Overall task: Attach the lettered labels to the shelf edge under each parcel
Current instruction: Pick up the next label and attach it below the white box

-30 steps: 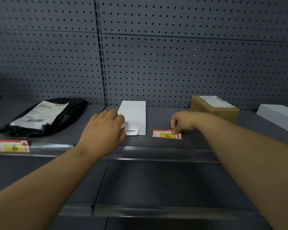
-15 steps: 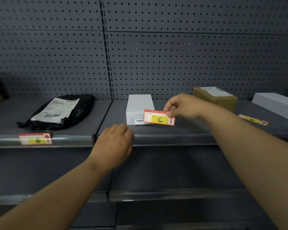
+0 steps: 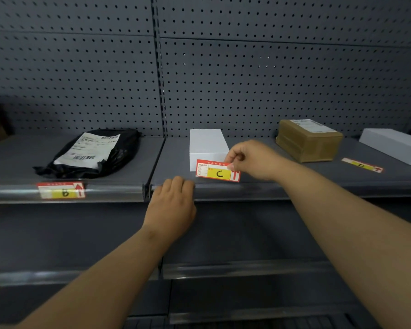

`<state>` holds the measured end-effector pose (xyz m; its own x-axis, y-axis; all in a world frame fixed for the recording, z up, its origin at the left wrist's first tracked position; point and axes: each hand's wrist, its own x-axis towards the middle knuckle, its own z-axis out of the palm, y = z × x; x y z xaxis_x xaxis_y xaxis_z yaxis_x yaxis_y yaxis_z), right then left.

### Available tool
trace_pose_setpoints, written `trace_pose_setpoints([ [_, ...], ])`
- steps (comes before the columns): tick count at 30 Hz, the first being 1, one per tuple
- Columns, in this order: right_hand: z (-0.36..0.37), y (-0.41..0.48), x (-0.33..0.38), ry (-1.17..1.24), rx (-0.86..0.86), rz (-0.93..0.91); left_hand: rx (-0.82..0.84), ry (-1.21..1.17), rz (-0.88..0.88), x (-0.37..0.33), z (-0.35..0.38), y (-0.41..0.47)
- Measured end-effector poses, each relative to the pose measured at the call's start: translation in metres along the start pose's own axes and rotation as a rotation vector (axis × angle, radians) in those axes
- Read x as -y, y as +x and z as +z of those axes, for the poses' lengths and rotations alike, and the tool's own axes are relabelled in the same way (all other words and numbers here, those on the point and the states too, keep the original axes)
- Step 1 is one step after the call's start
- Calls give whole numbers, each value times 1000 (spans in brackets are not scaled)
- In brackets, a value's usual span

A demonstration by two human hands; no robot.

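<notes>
Labels, red-bordered paper cards with a yellow field and a handwritten letter, appear at three places. The card marked C (image 3: 218,173) is pinched at its upper right corner between thumb and fingers of the right hand (image 3: 252,160), held just above the front edge of the grey metal shelf (image 3: 294,184) and directly in front of the white rectangular box (image 3: 208,146); its lower edge is near the clear plastic edge strip (image 3: 235,192), though contact cannot be judged. The left hand (image 3: 172,205) grips nothing, its fingers curled loosely over the strip's top just left of the card. The card marked B (image 3: 61,190) sits in the edge strip below the black plastic mailer bag with a white shipping slip (image 3: 93,154). The card marked D (image 3: 362,165) lies flat on the shelf surface between the brown cardboard box (image 3: 309,140) and the white box at the far right (image 3: 394,144). Grey perforated backing panel (image 3: 247,79) stands behind all parcels.
</notes>
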<state>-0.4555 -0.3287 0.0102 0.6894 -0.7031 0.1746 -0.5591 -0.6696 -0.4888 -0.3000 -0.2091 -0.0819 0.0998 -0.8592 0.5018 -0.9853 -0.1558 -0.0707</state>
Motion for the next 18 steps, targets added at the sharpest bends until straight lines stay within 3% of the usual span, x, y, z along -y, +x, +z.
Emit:
trace_pose_setpoints([
  [10, 8, 0, -1, 48, -93, -2, 27, -89, -82, -3, -2, 2],
  [18, 25, -1, 0, -16, -78, -52, -21, -83, -18, -1, 1, -3],
])
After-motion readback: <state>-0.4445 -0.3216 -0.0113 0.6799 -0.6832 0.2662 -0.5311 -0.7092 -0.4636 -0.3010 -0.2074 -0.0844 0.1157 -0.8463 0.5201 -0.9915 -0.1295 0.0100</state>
